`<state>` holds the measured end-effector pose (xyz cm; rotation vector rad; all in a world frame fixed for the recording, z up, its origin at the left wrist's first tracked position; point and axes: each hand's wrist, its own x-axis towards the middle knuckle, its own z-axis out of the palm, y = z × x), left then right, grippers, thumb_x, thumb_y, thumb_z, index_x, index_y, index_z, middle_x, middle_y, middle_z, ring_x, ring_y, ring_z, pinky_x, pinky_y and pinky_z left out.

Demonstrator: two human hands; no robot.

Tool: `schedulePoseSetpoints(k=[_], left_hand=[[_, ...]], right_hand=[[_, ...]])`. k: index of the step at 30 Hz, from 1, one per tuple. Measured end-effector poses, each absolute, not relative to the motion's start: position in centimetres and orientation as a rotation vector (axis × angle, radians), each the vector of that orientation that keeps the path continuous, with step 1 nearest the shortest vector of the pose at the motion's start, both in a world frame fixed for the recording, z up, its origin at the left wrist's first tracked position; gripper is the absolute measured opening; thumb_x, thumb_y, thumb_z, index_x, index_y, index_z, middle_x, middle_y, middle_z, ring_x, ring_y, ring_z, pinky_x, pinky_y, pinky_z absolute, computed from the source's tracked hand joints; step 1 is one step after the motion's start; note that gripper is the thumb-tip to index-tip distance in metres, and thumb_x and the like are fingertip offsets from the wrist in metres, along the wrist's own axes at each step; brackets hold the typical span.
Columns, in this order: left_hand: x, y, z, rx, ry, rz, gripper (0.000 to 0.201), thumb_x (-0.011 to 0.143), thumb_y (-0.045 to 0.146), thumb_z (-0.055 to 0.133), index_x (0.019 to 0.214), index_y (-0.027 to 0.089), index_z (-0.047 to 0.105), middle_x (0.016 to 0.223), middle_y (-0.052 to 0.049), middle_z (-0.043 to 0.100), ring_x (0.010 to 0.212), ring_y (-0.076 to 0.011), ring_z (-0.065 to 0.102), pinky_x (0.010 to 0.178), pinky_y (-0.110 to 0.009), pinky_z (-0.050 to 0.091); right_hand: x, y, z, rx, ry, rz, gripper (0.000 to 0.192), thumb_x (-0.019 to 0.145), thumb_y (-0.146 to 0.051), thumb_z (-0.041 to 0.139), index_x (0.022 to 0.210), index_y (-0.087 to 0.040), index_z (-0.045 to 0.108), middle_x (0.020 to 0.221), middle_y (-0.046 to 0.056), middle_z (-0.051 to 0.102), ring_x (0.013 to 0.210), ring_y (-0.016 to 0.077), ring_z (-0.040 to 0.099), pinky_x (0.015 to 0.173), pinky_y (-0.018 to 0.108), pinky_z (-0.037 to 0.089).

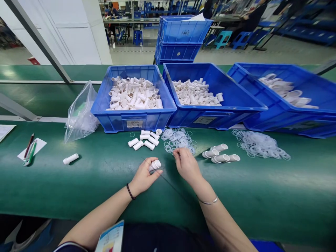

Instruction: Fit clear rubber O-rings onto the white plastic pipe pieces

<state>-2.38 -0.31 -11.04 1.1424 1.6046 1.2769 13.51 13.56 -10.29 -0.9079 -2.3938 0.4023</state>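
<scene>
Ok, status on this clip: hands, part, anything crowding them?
Left hand grips a white plastic tube. Right hand pinches at the clear ring pile. Loose tubes ahead, none blocking.

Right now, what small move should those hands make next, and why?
Probably bring the right hand across to the white tube held in the left hand. The right fingertips seem to pinch a clear ring at the ring pile, and the tube's open end faces that way.
</scene>
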Motion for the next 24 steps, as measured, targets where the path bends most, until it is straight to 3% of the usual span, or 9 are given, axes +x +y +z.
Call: schedulePoseSetpoints(k=[8,12,17,24], left_hand=[[-2.2,-0.3,-10.4,1.158,1.604,1.262,0.035,0.076,0.034,0.071,0.107,0.023,0.061,0.104,-0.007,0.062,0.099,-0.0259,0.055,0.087,-0.035,0.039],[-2.0,-0.5,-10.5,1.212,1.612,1.228,0.02,0.084,0.034,0.062,0.101,0.022,0.061,0.096,-0.006,0.063,0.092,-0.0235,0.056,0.083,-0.033,0.039],[-1.9,-0.7,-10.5,1.299,1.625,1.186,0.026,0.083,0.035,0.062,0.104,0.021,0.057,0.099,-0.006,0.06,0.093,-0.0223,0.055,0.082,-0.032,0.041],[-1.9,-0.6,-10.6,1.511,1.68,1.04,0.014,0.087,0.028,0.056,0.099,0.019,0.054,0.096,-0.005,0.059,0.093,-0.0215,0.054,0.084,-0.034,0.041]], right_hand=[[13.1,8.9,-7.6,-0.81,-2.452,0.919,0.015,0.096,-0.024,0.037,0.085,-0.023,0.047,0.077,0.003,0.058,0.069,0.0181,0.056,0.064,0.03,0.046],[12.5,8.7,-8.5,-0.794,-2.487,0.822,0.015,0.094,-0.022,0.038,0.084,-0.022,0.048,0.079,0.004,0.058,0.073,0.0189,0.056,0.065,0.031,0.045],[12.3,8.9,-9.1,-0.743,-2.534,0.696,0.014,0.096,-0.02,0.037,0.085,-0.022,0.047,0.08,0.004,0.057,0.074,0.019,0.055,0.064,0.031,0.044],[12.6,9.1,-9.2,-0.641,-2.54,0.655,0.015,0.097,-0.019,0.037,0.087,-0.021,0.048,0.081,0.005,0.056,0.075,0.0192,0.053,0.065,0.031,0.043]])
